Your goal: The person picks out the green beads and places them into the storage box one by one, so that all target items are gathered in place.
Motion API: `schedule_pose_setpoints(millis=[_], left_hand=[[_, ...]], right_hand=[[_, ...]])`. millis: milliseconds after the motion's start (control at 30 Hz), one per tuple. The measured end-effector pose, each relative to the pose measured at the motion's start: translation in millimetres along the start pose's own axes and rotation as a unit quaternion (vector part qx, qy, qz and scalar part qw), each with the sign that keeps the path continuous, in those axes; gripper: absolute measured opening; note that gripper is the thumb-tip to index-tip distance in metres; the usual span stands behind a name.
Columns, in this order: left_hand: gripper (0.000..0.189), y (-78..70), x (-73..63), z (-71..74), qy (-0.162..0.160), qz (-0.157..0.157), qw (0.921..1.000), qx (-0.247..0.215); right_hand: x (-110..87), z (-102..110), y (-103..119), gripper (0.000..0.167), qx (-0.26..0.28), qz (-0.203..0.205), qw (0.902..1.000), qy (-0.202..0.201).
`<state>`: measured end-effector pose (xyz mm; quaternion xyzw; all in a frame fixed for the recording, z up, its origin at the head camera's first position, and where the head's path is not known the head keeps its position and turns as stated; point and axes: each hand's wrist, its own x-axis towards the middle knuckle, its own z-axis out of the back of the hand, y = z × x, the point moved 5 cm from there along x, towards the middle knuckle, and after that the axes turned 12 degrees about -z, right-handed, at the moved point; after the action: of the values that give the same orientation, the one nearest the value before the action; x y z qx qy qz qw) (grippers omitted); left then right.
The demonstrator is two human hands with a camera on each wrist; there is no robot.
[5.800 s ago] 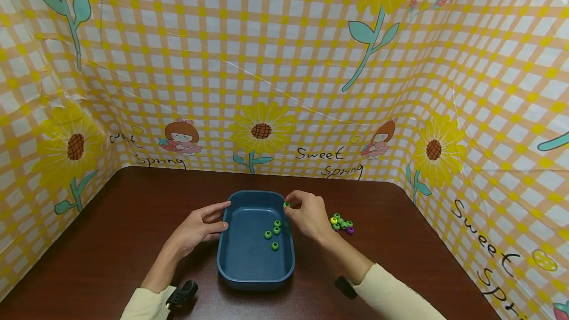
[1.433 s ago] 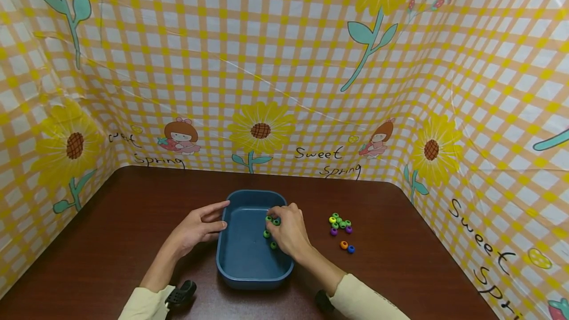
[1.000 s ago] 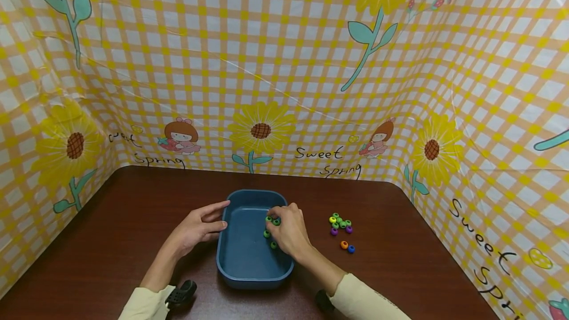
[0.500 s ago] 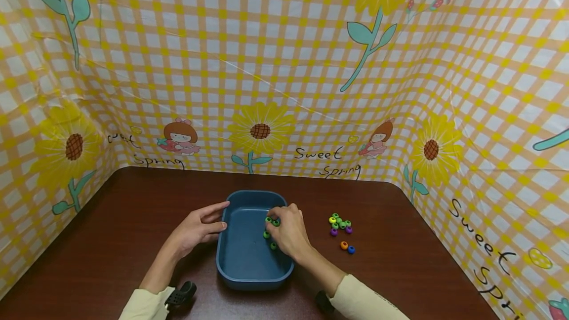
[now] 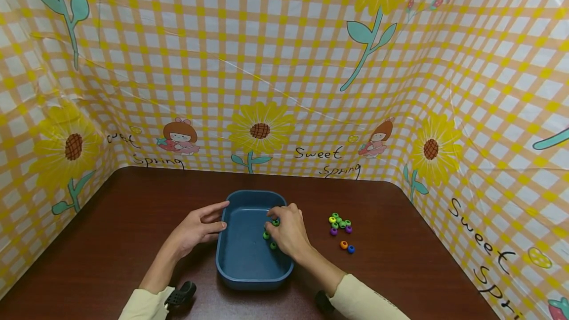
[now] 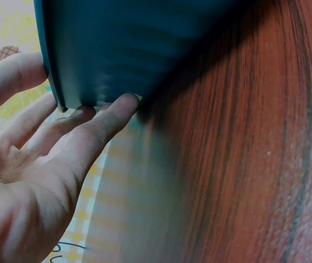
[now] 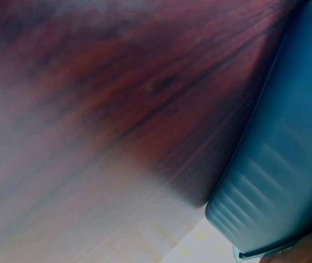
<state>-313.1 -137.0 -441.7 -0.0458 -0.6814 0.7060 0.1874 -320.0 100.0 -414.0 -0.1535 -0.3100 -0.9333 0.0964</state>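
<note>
A blue rectangular basin [image 5: 249, 256] stands on the dark wooden table. My left hand [image 5: 195, 228] rests fingertips against its left side; the left wrist view shows those fingers [image 6: 84, 137] nearly straight along the outer wall. My right hand [image 5: 289, 231] reaches over the right rim into the basin. Its thumb and index finger are parted, with no bead visible between them. Just beneath lie several green beads, such as one green bead [image 5: 266, 235] and another nearer bead [image 5: 273, 246]; the hand hides part of that area. In the right wrist view the basin's outer wall [image 7: 271, 186] shows.
Right of the basin, a cluster of green beads [image 5: 340, 222] lies with a yellow bead [image 5: 332, 220] and two purple beads [image 5: 334, 231]. Nearer sit an orange bead [image 5: 344, 245] and a blue bead [image 5: 351, 249]. A checked cloth [image 5: 266, 63] walls the table's back and sides.
My right hand has moved from the basin's right rim to over its inside. The green bead between its thumb and index finger half a second ago has left them. My left hand stays put.
</note>
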Motion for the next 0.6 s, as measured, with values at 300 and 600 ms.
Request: schedule_pose_setpoints(millis=[300, 600], left_hand=[[0.063, 0.2, -0.4, 0.2, -0.001, 0.0, 1.0, -0.003], [0.064, 0.7, 0.4, -0.1, 0.007, -0.005, 0.9999, -0.01]], right_hand=[[0.1, -0.5, -1.6, 0.018, 0.003, -0.003, 1.0, 0.007], [0.3, 0.0, -1.5, 0.019, 0.008, -0.007, 0.9999, 0.011]])
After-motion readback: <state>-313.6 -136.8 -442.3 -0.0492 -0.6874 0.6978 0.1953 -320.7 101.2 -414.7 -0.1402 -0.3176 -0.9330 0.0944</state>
